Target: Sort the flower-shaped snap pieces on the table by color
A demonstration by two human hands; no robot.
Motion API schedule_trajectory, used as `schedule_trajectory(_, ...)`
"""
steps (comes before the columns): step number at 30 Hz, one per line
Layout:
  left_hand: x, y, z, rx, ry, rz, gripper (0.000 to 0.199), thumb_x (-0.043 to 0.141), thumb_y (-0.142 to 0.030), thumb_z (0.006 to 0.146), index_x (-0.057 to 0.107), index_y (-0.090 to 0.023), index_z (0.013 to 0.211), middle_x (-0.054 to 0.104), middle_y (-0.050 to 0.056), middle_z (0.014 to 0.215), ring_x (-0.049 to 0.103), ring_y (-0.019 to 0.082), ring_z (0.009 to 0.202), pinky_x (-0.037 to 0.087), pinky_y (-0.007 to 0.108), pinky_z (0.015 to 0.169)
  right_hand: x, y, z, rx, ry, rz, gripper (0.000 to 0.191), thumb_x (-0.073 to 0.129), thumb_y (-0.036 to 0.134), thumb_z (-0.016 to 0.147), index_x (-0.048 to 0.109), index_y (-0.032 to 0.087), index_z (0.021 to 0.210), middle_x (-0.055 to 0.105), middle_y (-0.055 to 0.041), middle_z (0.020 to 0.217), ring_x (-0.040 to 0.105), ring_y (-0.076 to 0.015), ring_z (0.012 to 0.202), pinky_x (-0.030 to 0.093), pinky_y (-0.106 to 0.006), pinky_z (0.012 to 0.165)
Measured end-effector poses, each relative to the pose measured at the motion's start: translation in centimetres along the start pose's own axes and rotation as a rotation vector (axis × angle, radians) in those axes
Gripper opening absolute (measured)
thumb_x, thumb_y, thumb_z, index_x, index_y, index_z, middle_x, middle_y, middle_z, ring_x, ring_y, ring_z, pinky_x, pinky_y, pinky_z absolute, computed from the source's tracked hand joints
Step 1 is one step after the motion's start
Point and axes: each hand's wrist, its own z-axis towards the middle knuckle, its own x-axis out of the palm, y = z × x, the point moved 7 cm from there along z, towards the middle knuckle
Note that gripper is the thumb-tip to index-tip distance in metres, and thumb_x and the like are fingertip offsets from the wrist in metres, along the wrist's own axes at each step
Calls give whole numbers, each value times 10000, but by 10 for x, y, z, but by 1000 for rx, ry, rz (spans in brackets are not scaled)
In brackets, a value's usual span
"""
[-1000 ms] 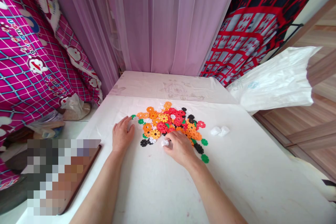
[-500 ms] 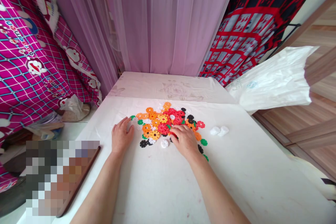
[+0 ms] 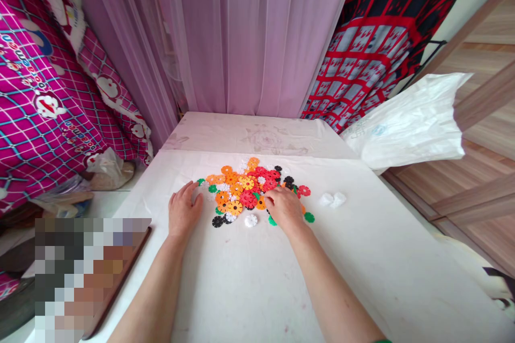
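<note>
flower-shaped discs (image 3: 247, 198) lay in a loose, overlapping heap on the desk (image 3: 241, 289), between and beyond my hands. their colours were orange, red, black, green and white.

status of hands: apart from each other. my left hand (image 3: 184, 209) rested open at the left end of the heap, fingertips just beside a green disc (image 3: 200, 182); its position relative to the heap had not visibly altered. my right hand (image 3: 286, 209) lay over the right part of the heap with the fingers bent and the thumb side toward the middle. i could not tell whether a disc was clamped beneath those fingers.

change observed: a white piece (image 3: 251, 220), previously held in my right hand, lay free in front of the heap, with a small gap between them. my right hand had moved off it and onto the coloured discs. a second green disc (image 3: 272, 221) had come into view beside the thumb side of that hand. the lower green disc previously seen near my right wrist was no longer visible; whether it was covered or shifted could not be determined.

effect, as judged: the white piece was separated from the heap, and my right hand was working among mixed colours. two white clumps (image 3: 332, 200) remained touching each other, well apart to the right.
</note>
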Motion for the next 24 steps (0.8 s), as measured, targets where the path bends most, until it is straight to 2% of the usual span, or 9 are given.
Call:
schedule_trajectory(5, 0, 0, 1, 15, -7, -3, 406, 466, -314, 874, 629, -247, 1240, 590, 81, 1373, 609, 273, 1152, 351, 502, 1098, 2, -1, 1, 20, 14, 15, 238, 530, 189, 875, 753, 268, 865, 717, -31, 919, 612, -182, 894, 411, -273, 788)
schedule_trajectory(11, -1, -1, 1, -12, 19, -13, 414, 454, -322, 876, 621, -225, 1243, 572, 89, 1393, 606, 276, 1160, 315, 511, 1124, 1, 2, 12, -5, 97, 14, 230, 596, 265, 871, 735, 319, 1046, 696, -19, 1033, 607, -185, 987, 428, -268, 807)
schedule_trajectory(18, -1, -1, 0, -8, 16, -18, 418, 441, -326, 882, 619, -223, 1245, 575, 94, 1387, 585, 286, 1189, 315, 520, 1121, -3, 4, 25, -71, 204, -20, 254, 666, 322, 821, 724, 332, 1069, 683, 0, 1043, 621, -163, 941, 422, -247, 759)
schedule_trajectory(24, 1, 0, 1, 0, 26, -10, 422, 438, -327, 885, 615, -213, 1251, 572, 98, 1391, 579, 282, 1202, 313, 514, 1122, 2, 5, 29, -127, 183, -12, 190, 640, 340, 825, 719, 258, 978, 693, -20, 1000, 629, -170, 893, 411, -255, 753)
